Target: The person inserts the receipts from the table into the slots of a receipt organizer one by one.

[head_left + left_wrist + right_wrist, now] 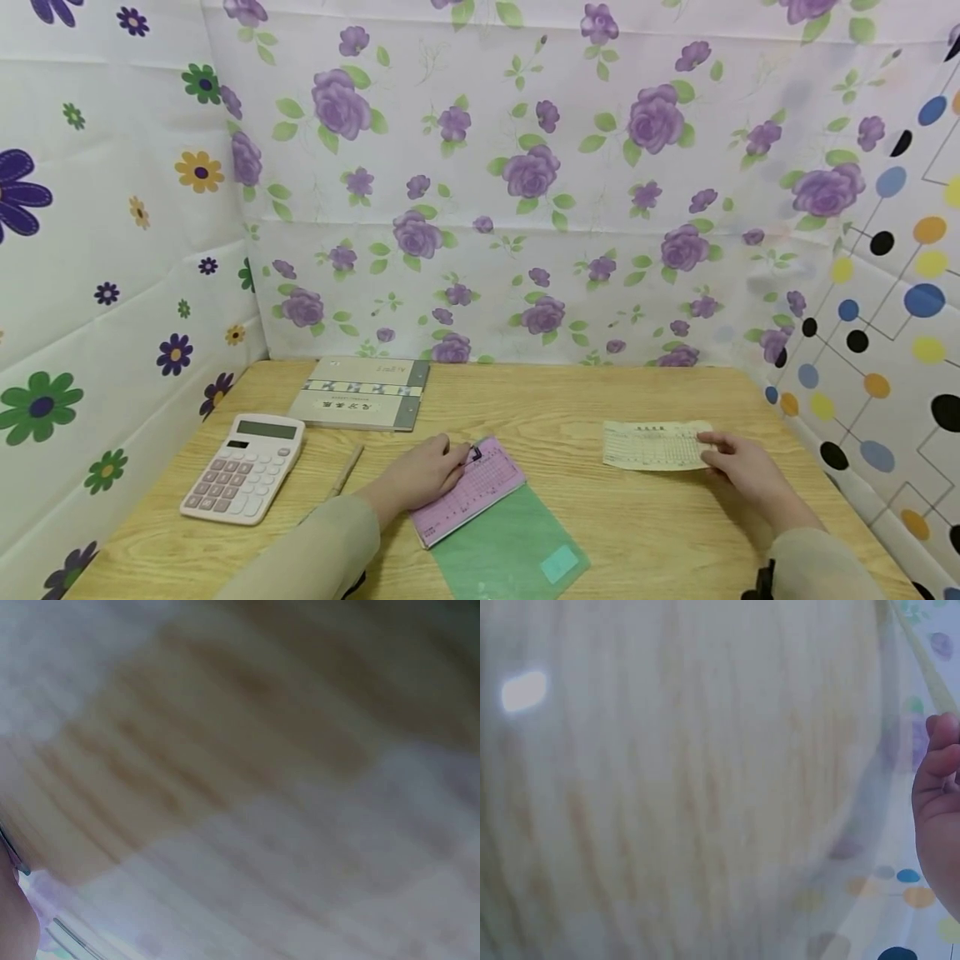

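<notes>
My left hand (423,471) lies over a pink pad of printed forms (480,496), its fingers curled at the black binder clip (476,453) on the pad's upper edge. Wire clip handles (71,936) show beside that hand in the left wrist view. Beneath the pad is a green translucent sheet (502,550) with a light blue label. On the right, my right hand (742,471) pinches the right edge of a pale yellow printed slip (648,446) between thumb and fingers. The right wrist view shows those curled fingers (939,769) with the slip's edge (928,671) rising from them.
A white calculator (243,471) sits at the left of the wooden table (540,396). Behind it lies a grey-beige ledger book (360,396). A thin wooden stick (347,468) lies next to my left forearm. Patterned cloth walls (525,175) enclose the back and sides.
</notes>
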`<state>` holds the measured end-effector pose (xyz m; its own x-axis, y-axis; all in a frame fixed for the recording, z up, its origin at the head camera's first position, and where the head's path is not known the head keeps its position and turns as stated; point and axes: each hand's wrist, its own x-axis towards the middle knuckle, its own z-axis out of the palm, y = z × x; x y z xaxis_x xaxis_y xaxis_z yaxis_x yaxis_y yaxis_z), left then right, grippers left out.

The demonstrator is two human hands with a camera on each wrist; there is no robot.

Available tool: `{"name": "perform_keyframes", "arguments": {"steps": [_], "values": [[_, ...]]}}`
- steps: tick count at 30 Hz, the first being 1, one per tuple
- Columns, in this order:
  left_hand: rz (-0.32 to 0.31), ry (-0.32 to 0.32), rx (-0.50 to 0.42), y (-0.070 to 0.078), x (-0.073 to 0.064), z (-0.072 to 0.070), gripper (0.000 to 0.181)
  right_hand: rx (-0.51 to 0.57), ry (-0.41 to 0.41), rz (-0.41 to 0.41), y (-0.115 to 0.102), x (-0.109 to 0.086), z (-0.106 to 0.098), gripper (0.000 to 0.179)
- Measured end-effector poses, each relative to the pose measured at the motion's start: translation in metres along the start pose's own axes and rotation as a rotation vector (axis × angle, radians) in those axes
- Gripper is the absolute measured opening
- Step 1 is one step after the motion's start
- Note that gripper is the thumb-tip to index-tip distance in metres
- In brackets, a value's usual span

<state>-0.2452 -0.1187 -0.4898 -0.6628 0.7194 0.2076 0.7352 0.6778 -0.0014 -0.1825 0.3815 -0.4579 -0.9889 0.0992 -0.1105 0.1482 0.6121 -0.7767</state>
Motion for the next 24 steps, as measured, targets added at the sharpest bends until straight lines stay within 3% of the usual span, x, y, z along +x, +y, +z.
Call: {"name": "perform_keyframes", "arguments": {"steps": [11, 24], "values": [[-0.002, -0.007, 0.005, 0.0, 0.0, -0.002, 0.041, 0.189, -0.063, -0.111, -0.031, 0.005, 0.015, 0.055], [-0.022, -0.031, -0.015, 0.001, 0.0, -0.004, 0.042, 0.297, -0.236, -0.183, -0.069, 0.004, 0.059, 0.053]]}}
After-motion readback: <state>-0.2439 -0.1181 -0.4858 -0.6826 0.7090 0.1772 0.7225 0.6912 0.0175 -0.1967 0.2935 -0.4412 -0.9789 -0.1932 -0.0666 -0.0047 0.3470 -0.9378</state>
